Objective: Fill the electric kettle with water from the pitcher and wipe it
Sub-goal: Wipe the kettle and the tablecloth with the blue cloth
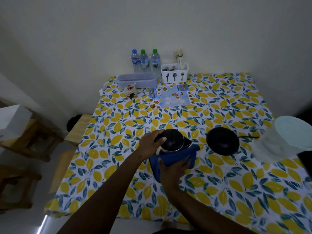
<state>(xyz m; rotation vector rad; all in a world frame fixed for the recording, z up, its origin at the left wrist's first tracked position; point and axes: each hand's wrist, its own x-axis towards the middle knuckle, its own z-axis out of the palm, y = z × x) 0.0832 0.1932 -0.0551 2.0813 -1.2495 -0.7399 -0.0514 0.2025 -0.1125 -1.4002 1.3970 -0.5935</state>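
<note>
The black electric kettle [173, 140] stands near the middle of the lemon-print table, its lid down. My left hand [150, 144] grips its handle on the left side. My right hand [173, 169] presses a blue cloth [179, 155] against the kettle's near side; the cloth hides the lower body. The kettle's round black base [222, 141] lies apart to the right, its cord running right. A translucent pitcher [283, 139] with a pale lid stands at the right edge, blurred.
At the back by the wall stand three water bottles [145, 61], a white cutlery caddy [174, 72], a lilac lidded box [136, 80], a small painted jar [130, 90] and a menu sheet [170, 96]. Wooden stools [79, 127] stand left of the table.
</note>
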